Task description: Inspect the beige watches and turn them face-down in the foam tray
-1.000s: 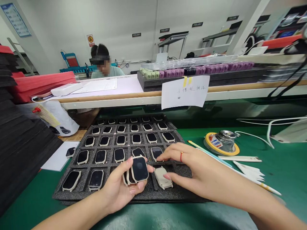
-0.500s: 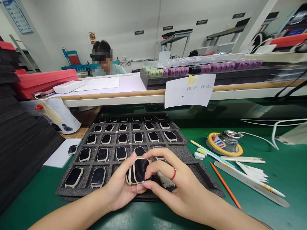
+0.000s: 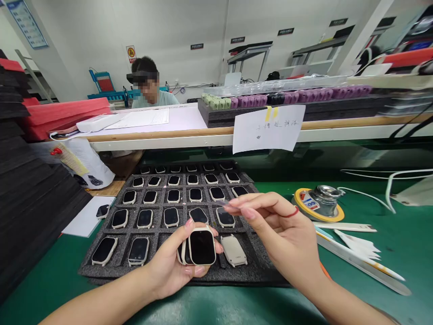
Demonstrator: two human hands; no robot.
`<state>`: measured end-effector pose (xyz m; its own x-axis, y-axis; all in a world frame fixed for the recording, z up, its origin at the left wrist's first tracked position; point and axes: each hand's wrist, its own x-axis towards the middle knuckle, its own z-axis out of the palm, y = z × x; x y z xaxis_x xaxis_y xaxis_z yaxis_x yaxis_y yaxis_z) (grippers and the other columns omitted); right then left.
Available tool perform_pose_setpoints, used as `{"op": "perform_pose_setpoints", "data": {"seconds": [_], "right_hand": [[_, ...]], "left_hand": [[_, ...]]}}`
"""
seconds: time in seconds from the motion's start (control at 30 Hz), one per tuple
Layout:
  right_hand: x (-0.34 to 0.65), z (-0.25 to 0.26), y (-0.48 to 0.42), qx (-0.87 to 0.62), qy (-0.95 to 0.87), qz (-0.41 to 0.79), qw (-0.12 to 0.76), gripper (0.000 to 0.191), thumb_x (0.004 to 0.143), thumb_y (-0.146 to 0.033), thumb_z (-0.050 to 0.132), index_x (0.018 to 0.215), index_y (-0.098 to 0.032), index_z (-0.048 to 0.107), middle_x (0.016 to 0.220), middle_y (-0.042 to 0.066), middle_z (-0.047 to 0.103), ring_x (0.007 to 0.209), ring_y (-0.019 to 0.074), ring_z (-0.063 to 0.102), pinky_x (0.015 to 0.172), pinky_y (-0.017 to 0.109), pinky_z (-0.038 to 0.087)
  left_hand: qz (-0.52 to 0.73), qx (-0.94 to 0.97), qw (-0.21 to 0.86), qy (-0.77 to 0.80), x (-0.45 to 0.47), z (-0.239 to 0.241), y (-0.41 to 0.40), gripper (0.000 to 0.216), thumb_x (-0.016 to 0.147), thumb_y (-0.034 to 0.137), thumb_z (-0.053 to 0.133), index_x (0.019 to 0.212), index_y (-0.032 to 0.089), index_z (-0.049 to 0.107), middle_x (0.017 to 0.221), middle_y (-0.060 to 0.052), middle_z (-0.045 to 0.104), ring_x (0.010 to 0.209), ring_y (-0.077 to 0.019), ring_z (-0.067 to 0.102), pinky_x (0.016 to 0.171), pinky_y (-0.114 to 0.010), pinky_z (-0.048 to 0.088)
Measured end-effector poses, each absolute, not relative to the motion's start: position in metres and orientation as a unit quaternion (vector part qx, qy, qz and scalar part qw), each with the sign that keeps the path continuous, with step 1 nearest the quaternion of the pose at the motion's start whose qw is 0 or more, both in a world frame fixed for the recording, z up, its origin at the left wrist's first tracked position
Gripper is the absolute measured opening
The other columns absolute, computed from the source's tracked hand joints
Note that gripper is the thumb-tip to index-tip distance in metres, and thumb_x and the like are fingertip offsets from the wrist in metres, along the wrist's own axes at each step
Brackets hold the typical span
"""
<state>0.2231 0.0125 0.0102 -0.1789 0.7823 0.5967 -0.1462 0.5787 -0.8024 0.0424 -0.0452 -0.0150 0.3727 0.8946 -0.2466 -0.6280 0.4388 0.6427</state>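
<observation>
In my left hand (image 3: 179, 257) I hold a small stack of watch cases, the front watch case (image 3: 202, 247) with its dark screen facing me and at least one more behind it. My right hand (image 3: 277, 225) is raised to the right of the stack, apart from it. Its thumb and fingers pinch a thin clear film (image 3: 221, 204). Beneath the hands lies a dark foam tray (image 3: 157, 253) with several watch cases in its pockets. One watch case (image 3: 234, 250) just right of my left hand lies back side up.
A glass bottle (image 3: 326, 196) stands in a yellow tape roll (image 3: 299, 198) at right, near pens, a long strip and white paper pieces (image 3: 356, 243). Stacked black foam (image 3: 30, 207) rises at left. A shelf edge (image 3: 162, 142) crosses behind the tray; a person sits beyond.
My right hand has moved off the front watch case, up and to the right, with the clear film between its fingers. My left hand keeps holding the watch cases in about the same place.
</observation>
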Motion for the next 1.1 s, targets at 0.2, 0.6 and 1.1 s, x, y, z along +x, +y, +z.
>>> {"op": "perform_pose_setpoints", "data": {"seconds": [0.2, 0.6, 1.1], "right_hand": [[0.230, 0.008, 0.014, -0.211, -0.722, 0.276, 0.599, 0.015, 0.090, -0.013, 0.064, 0.099, -0.024, 0.067, 0.098, 0.004, 0.072, 0.095, 0.0180, 0.072, 0.087, 0.032, 0.062], [0.235, 0.006, -0.003, -0.030, -0.889, 0.095, 0.447, 0.026, 0.095, -0.009, 0.054, 0.117, -0.014, 0.067, 0.106, 0.006, 0.077, 0.106, 0.0153, 0.069, 0.102, 0.024, 0.053], [0.220, 0.002, -0.010, -0.114, -0.885, 0.028, 0.450, 0.034, 0.088, -0.030, 0.070, 0.116, -0.012, 0.063, 0.097, 0.009, 0.075, 0.083, 0.0208, 0.065, 0.077, 0.037, 0.053]], "left_hand": [[0.479, 0.233, 0.798, 0.282, 0.043, -0.015, -0.045, 0.040, 0.086, 0.051, 0.062, 0.091, 0.012, 0.069, 0.079, -0.011, 0.069, 0.043, -0.0048, 0.049, 0.040, -0.016, 0.019], [0.482, 0.211, 0.804, 0.279, 0.041, -0.017, -0.047, 0.040, 0.081, 0.050, 0.069, 0.089, 0.011, 0.072, 0.069, -0.003, 0.059, 0.048, -0.0052, 0.050, 0.040, -0.013, 0.022], [0.495, 0.264, 0.779, 0.281, 0.045, -0.018, -0.048, 0.042, 0.077, 0.055, 0.072, 0.089, 0.014, 0.066, 0.063, 0.004, 0.048, 0.045, -0.0018, 0.035, 0.041, -0.014, 0.020]]}}
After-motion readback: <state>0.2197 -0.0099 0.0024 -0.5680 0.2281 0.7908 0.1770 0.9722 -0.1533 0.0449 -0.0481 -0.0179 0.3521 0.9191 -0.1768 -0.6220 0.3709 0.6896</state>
